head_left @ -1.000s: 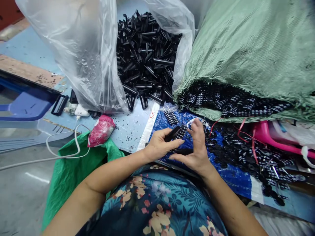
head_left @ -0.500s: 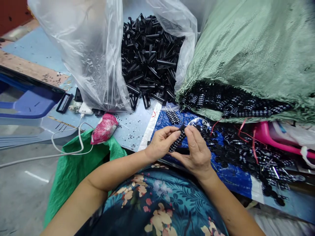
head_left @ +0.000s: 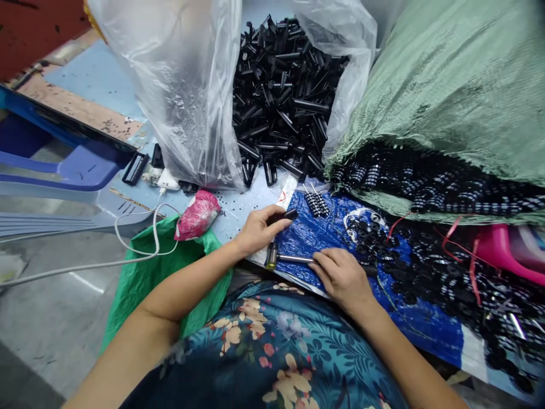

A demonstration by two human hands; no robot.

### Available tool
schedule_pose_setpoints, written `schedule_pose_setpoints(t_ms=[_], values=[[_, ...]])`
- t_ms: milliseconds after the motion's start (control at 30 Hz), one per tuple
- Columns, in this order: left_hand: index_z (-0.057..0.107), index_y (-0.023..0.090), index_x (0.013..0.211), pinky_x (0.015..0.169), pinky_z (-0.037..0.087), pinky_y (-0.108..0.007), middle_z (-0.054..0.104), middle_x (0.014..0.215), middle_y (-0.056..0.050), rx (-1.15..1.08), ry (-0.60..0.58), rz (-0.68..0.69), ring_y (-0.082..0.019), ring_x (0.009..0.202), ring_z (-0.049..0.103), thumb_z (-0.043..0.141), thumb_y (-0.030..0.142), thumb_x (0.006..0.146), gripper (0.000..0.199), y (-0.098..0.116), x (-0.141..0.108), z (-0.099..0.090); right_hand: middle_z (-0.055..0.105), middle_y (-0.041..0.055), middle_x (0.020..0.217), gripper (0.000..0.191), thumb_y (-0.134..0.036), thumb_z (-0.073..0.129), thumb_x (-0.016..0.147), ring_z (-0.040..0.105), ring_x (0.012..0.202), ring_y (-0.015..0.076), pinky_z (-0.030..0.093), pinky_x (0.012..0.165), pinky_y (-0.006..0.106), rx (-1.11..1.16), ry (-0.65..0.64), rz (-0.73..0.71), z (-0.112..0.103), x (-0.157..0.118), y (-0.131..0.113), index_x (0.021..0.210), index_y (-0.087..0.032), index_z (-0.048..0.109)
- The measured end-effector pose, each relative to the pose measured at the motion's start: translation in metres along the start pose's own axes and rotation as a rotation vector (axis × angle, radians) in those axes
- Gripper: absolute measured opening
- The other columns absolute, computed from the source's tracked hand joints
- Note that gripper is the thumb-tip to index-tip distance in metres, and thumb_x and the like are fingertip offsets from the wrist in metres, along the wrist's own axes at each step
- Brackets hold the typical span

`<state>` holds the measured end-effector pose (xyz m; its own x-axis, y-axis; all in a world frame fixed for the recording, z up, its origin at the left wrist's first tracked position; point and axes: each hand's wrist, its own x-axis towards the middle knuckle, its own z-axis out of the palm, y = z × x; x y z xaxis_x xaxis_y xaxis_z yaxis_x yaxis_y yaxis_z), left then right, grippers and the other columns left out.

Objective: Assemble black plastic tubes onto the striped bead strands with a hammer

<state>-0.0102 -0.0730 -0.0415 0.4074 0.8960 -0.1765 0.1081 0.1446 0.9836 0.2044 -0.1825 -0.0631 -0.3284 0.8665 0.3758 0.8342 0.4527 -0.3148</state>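
My left hand [head_left: 260, 228] is closed round a small black part [head_left: 289, 215], whose end sticks out past the fingertips. On the blue plastic sheet [head_left: 304, 230], my right hand [head_left: 340, 275] grips the handle of a small hammer [head_left: 293, 258]. The hammer's head, with a yellowish end, lies at the near edge of the sheet, just below my left hand. Beyond the hands, black dotted pieces with thin metal pins [head_left: 316, 203] lie on the sheet.
A clear plastic bag [head_left: 183, 96] holds black tube-like parts [head_left: 285, 96] at the back. A green woven sack [head_left: 451, 102] spills dotted black pieces on the right. A pink bundle [head_left: 198, 215] and white cable [head_left: 156, 238] are at the left.
My hands have moved apart. My right hand has let go of the black dotted piece and taken hold of the hammer. The whole view has shifted slightly.
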Motion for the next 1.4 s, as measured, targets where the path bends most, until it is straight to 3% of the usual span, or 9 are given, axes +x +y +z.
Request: schedule_pose_setpoints(t_ms=[167, 267, 433, 633, 867, 1033, 1100, 1200, 1400], values=[[0.073, 0.018, 0.093, 0.072, 0.041, -0.028, 0.068, 0.083, -0.002, 0.735, -0.087, 0.063, -0.017, 0.078, 0.059, 0.074, 0.037, 0.08, 0.023, -0.001, 0.006, -0.052, 0.07, 0.0087, 0.095, 0.018, -0.02, 0.057, 0.096, 0.065, 0.085, 0.0215, 0.052, 0.08, 0.034, -0.001, 0.078, 0.066, -0.001, -0.008, 0.002, 0.114, -0.02, 0.062], [0.071, 0.017, 0.088, 0.061, 0.033, -0.026, 0.058, 0.067, 0.003, 0.753, -0.208, -0.034, -0.013, 0.064, 0.05, 0.078, 0.044, 0.075, 0.031, 0.002, 0.009, -0.056, 0.068, 0.0059, 0.089, 0.022, -0.015, 0.053, 0.097, 0.063, 0.077, 0.0184, 0.05, 0.075, 0.03, 0.057, 0.229, 0.103, 0.0, 0.006, 0.002, 0.117, -0.02, 0.06], [0.064, 0.017, 0.082, 0.058, 0.027, -0.025, 0.05, 0.063, 0.006, 0.663, -0.216, -0.08, -0.011, 0.06, 0.044, 0.078, 0.043, 0.072, 0.031, 0.0, 0.016, -0.052, 0.064, 0.0028, 0.075, 0.015, -0.024, 0.054, 0.099, 0.059, 0.064, 0.0167, 0.044, 0.062, 0.03, -0.12, 0.046, 0.091, 0.004, 0.025, -0.001, 0.107, -0.019, 0.065], [0.059, 0.017, 0.078, 0.059, 0.027, -0.025, 0.053, 0.066, 0.005, 0.683, -0.29, -0.07, -0.011, 0.063, 0.044, 0.08, 0.04, 0.068, 0.032, -0.002, 0.025, -0.058, 0.071, 0.0079, 0.092, 0.026, -0.018, 0.051, 0.098, 0.066, 0.079, 0.0178, 0.05, 0.073, 0.029, 0.092, 0.212, -0.108, 0.0, 0.028, -0.016, 0.122, -0.017, 0.06], [0.061, 0.017, 0.084, 0.058, 0.028, -0.026, 0.056, 0.069, 0.003, 0.904, -0.275, -0.049, -0.013, 0.063, 0.046, 0.076, 0.035, 0.073, 0.026, 0.013, 0.023, -0.052, 0.064, 0.0027, 0.073, 0.017, -0.025, 0.057, 0.098, 0.058, 0.063, 0.0153, 0.044, 0.06, 0.029, 0.034, -0.145, -0.206, 0.006, 0.025, -0.024, 0.107, -0.015, 0.068], [0.066, 0.018, 0.078, 0.053, 0.031, -0.026, 0.055, 0.061, 0.004, 0.82, -0.851, -0.191, -0.011, 0.054, 0.046, 0.08, 0.037, 0.07, 0.025, 0.056, -0.017, -0.124, 0.073, 0.0064, 0.092, 0.019, -0.021, 0.065, 0.093, 0.066, 0.081, 0.0171, 0.052, 0.079, 0.029, 0.163, -0.036, -0.144, -0.007, 0.002, 0.003, 0.112, -0.017, 0.067], [0.071, 0.019, 0.082, 0.053, 0.034, -0.025, 0.056, 0.06, 0.004, 0.772, -0.886, -0.262, -0.011, 0.054, 0.048, 0.081, 0.045, 0.071, 0.031, 0.069, -0.029, -0.149, 0.074, 0.0064, 0.094, 0.016, -0.022, 0.068, 0.092, 0.067, 0.084, 0.0184, 0.052, 0.081, 0.031, 0.087, 0.01, -0.076, -0.006, -0.004, 0.013, 0.108, -0.019, 0.069], [0.073, 0.019, 0.098, 0.066, 0.044, -0.025, 0.069, 0.08, -0.001, 0.786, -0.653, -0.12, -0.015, 0.071, 0.061, 0.072, 0.05, 0.082, 0.035, 0.073, -0.025, -0.141, 0.073, 0.0073, 0.093, 0.013, -0.029, 0.068, 0.093, 0.066, 0.083, 0.0206, 0.052, 0.079, 0.033, -0.016, -0.001, -0.026, 0.001, -0.001, 0.017, 0.101, -0.019, 0.07], [0.072, 0.013, 0.098, 0.088, 0.048, -0.037, 0.069, 0.106, -0.014, 1.249, 0.228, 0.095, -0.025, 0.099, 0.063, 0.052, 0.041, 0.097, 0.034, 0.045, 0.066, -0.067, 0.073, 0.0089, 0.096, 0.019, -0.034, 0.064, 0.095, 0.067, 0.087, 0.0215, 0.052, 0.081, 0.035, 0.045, -0.036, -0.008, 0.002, 0.016, 0.01, 0.104, -0.018, 0.07]])
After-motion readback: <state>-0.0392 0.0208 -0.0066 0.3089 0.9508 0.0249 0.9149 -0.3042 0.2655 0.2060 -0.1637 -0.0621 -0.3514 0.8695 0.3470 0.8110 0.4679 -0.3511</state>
